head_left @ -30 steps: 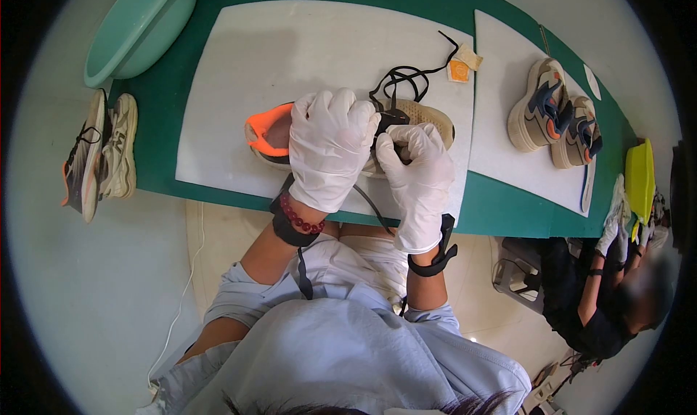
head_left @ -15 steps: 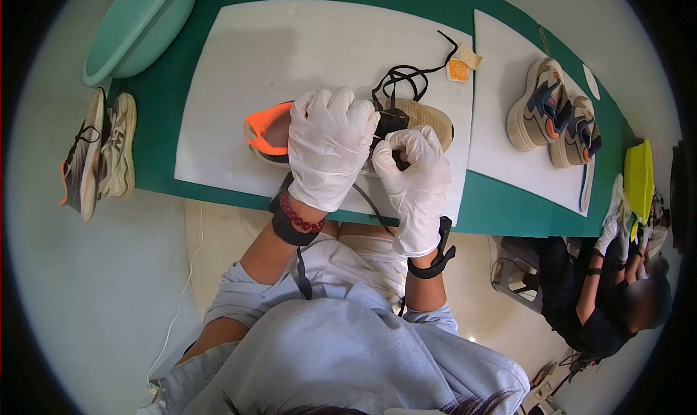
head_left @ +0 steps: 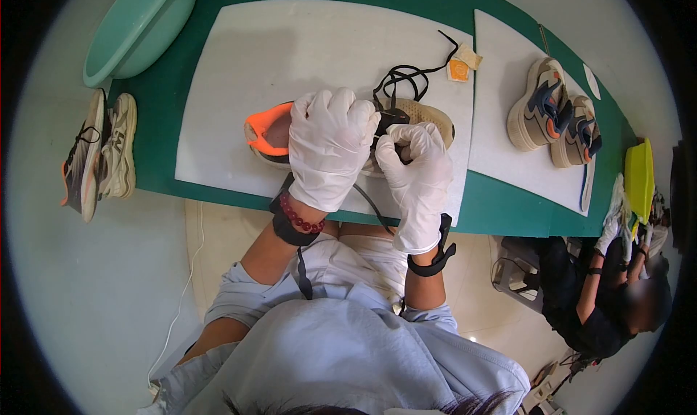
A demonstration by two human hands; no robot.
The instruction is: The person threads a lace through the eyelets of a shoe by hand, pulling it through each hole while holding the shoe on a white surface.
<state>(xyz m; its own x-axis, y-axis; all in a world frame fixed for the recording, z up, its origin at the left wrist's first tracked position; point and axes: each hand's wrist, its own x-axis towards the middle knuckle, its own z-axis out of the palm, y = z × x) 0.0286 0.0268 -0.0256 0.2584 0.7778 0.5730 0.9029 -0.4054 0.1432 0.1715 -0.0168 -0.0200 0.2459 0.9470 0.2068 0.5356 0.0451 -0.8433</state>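
A shoe [head_left: 270, 128] with an orange collar lies sideways on the white board [head_left: 239, 67], its beige mesh toe to the right. My left hand [head_left: 332, 145], in a white glove, is closed over the middle of the shoe; what its fingers grip is hidden. The gloved right hand [head_left: 417, 170] has thumb and fingers curled together beside the black tongue and lacing area, and I cannot make out what is between them. Loose black laces [head_left: 406, 74] loop above the toe and out to the upper right. Another lace end hangs below, between my wrists.
Orange and tan packets [head_left: 459, 70] lie at the board's upper right. On a second board stands a pair of sneakers [head_left: 541, 107]. A green basin [head_left: 138, 34] and another pair of shoes [head_left: 120, 146] are at left. A co-worker [head_left: 595, 299] sits at right by a yellow basin [head_left: 639, 179].
My right hand shifted slightly left and down, then back up and right, at the shoe's lacing area. My left hand has stayed nearly still.
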